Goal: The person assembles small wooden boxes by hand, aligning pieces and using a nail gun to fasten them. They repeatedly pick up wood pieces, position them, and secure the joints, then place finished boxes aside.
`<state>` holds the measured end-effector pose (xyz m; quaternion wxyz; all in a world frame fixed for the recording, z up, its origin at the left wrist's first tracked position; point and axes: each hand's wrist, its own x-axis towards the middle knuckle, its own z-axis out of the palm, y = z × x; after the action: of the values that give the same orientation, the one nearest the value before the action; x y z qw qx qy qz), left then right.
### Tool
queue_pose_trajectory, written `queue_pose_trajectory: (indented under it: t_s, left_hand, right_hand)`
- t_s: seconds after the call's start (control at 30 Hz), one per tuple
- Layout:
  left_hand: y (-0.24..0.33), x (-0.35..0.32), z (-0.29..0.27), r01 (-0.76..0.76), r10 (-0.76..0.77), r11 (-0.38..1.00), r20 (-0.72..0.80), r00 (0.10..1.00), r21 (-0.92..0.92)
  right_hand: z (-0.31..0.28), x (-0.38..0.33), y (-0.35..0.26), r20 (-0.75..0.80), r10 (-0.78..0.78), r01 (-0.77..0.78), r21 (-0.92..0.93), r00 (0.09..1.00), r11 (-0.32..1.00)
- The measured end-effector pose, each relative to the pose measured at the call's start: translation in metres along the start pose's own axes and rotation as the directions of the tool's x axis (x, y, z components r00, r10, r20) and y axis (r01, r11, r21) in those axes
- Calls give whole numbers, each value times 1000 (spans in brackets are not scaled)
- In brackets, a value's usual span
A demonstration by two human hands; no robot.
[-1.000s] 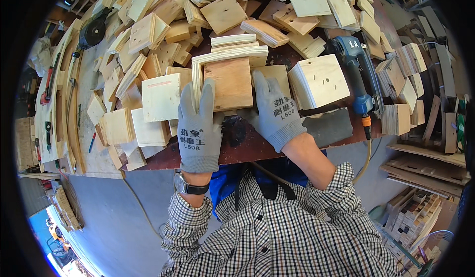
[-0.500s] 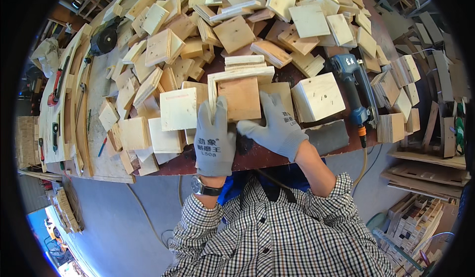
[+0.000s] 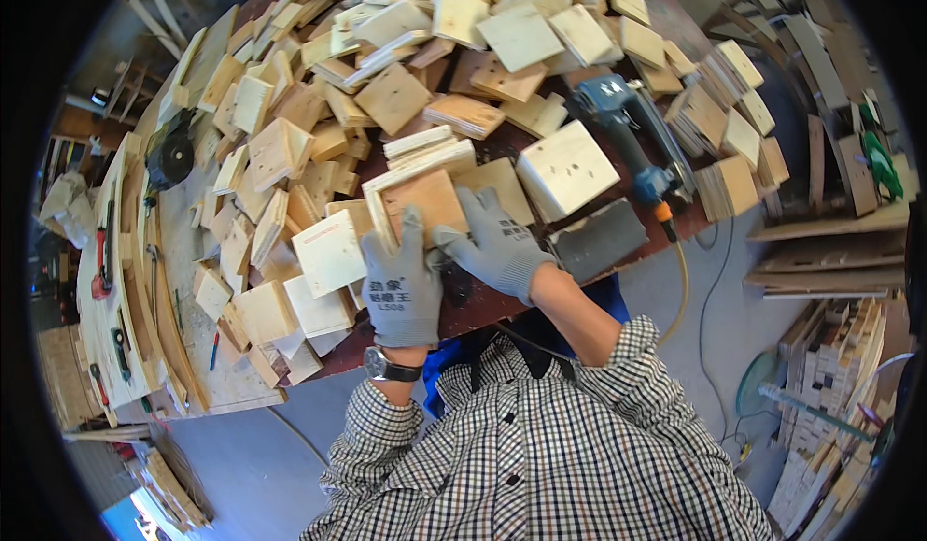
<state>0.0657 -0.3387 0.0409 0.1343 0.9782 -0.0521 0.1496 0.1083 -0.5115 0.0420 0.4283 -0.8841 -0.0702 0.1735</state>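
Both hands wear grey work gloves. My left hand (image 3: 404, 285) grips the lower left corner of a square wooden block (image 3: 423, 203), its fingers over the front and left edge. My right hand (image 3: 497, 242) is closed at the block's lower right side, the thumb pointing toward the left hand. Thin plywood strips (image 3: 432, 162) stand along the block's upper and left edges, forming a corner around it. Close by on the left lies a pale square block (image 3: 330, 252). A larger pale block with small dark holes (image 3: 568, 171) sits to the right. The gloves hide the block's underside.
A big heap of wooden blocks (image 3: 396, 99) covers the far table. A blue nail gun (image 3: 632, 140) with a hose lies at right, near a dark grey sheet (image 3: 601, 242). Hand tools, a black round-bodied tool (image 3: 172, 159) and long wooden strips (image 3: 164, 280) lie at left.
The view has turned, so the table and heap appear tilted and shifted left. Both hands stay at the same block, with the right hand slightly closer in against it.
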Motion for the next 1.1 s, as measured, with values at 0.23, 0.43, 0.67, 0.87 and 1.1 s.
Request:
queue_pose_trajectory:
  t_s: [0.23, 0.43, 0.67, 0.87, 1.1]
  left_hand:
    - [-3, -1, 6, -23, 20, 999, -69, 997, -49]
    - [-1, 5, 8, 0, 0, 1000, -66, 998, 0]
    - [-29, 7, 13, -6, 8, 999, -52, 999, 41]
    - [-37, 13, 13, 26, -26, 997, 4, 1000, 77]
    - [-49, 19, 15, 14, -23, 992, 67, 997, 129]
  right_hand:
    - [-3, 6, 10, 33, -48, 48, 9, 998, 999]
    - [-9, 47, 42, 204, -140, 124, 90, 969, 988]
    - [-4, 67, 36, 297, -226, 181, 172, 928, 968]
    - [5, 82, 36, 252, -243, 194, 205, 937, 959]
    - [8, 90, 33, 276, -247, 168, 279, 929, 945]
